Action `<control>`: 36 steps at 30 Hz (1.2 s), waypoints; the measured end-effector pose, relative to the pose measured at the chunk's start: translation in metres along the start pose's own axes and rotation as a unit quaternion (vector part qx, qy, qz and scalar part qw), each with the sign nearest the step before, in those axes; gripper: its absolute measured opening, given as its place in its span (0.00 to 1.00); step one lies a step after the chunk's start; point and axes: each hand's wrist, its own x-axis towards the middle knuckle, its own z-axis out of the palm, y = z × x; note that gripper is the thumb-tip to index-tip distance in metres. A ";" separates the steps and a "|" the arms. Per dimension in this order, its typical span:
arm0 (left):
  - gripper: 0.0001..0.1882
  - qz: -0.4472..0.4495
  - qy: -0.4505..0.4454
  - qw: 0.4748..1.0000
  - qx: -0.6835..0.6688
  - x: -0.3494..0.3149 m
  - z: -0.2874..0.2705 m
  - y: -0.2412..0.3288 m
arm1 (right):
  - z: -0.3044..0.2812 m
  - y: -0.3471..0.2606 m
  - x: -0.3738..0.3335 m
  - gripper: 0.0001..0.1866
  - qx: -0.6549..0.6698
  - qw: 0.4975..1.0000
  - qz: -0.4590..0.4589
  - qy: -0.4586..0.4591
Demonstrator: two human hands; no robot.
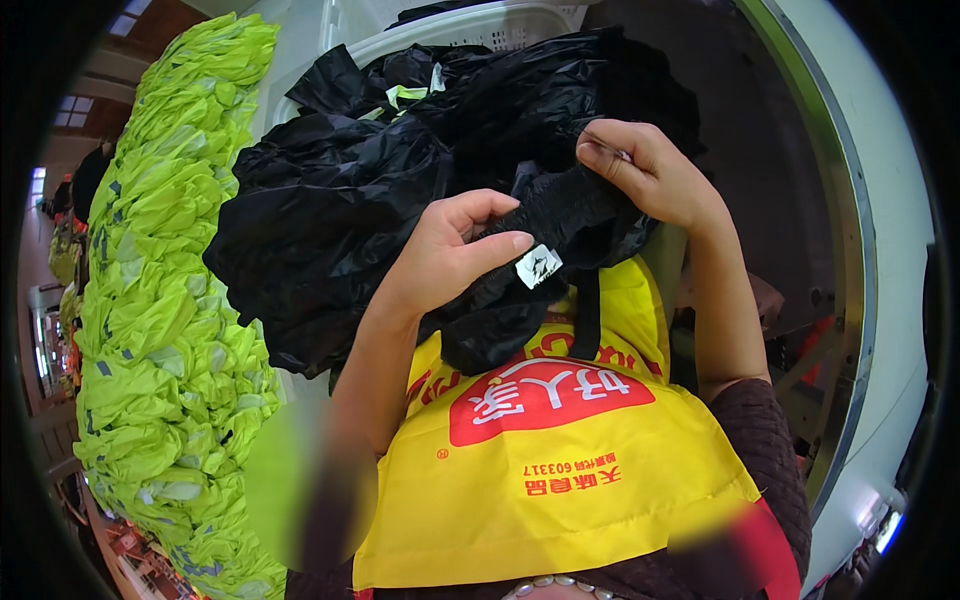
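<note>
right hand [650, 178] pinches the gathered band [562, 200] of a black garment [490, 335] over a yellow apron [500, 535]; the left hand [432, 268] rests by its white label [539, 266], grip unclear. a slack hold could let the slick-looking garment slip into the black heap [335, 185] behind, tangling it.

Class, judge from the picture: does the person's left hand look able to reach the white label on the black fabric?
Probably yes: the left hand has its thumb tip close beside the white label, and nothing visible blocks the way.
</note>
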 end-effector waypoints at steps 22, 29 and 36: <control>0.08 0.116 -0.060 0.991 0.020 0.028 0.034 -0.005 | 0.056 0.034 0.013 0.10 0.294 0.952 0.015 0.087; 0.08 0.043 -0.072 0.955 -0.285 0.024 0.080 -0.023 | 0.081 0.064 0.036 0.12 0.410 0.899 -0.034 0.153; 0.08 0.040 -0.001 0.993 -0.113 0.020 0.058 -0.016 | 0.094 0.061 0.027 0.13 0.448 0.887 0.055 0.098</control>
